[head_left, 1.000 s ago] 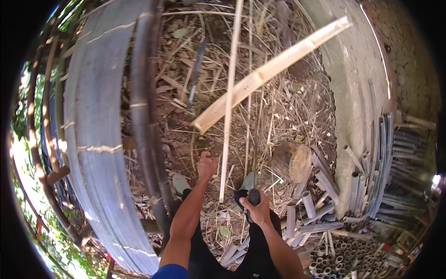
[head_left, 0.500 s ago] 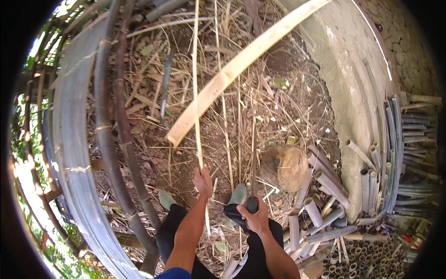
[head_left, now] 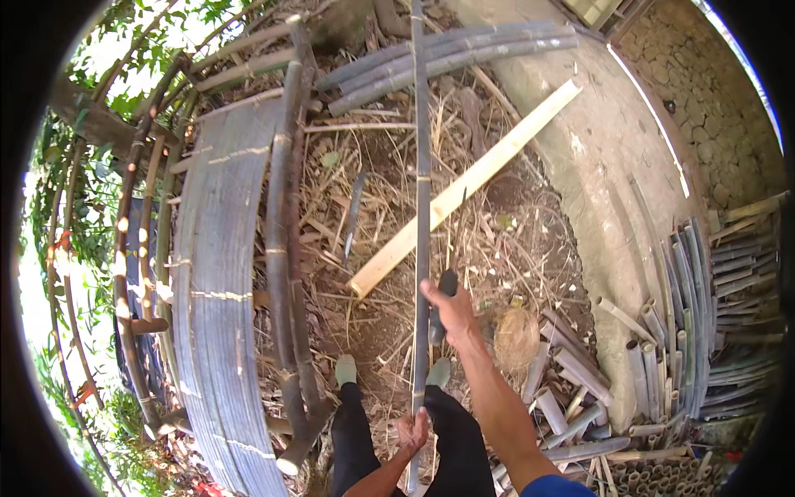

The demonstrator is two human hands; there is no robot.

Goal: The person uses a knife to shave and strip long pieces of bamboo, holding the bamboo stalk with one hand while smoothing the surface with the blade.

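Observation:
A long bamboo strip, its dark grey skin facing up, runs upright through the middle of the head view. My left hand is closed around its lower end, between my legs. My right hand grips the dark handle of a knife just right of the strip, and the thumb lies close against the strip's edge. The thin blade points away from me. Beyond, a wide pale split bamboo length lies slanting on the ground, passing beneath the strip.
A second blade lies among shavings on the left. A slatted bamboo bench and dark poles border that side. Right stand a round fibrous block, cut bamboo tubes and a low earthen ledge. Bamboo poles lie at the back.
The strip now shows its broad dark skin instead of a narrow pale edge. My left hand has moved down and right to its lower end; my right hand and the knife have moved up alongside it.

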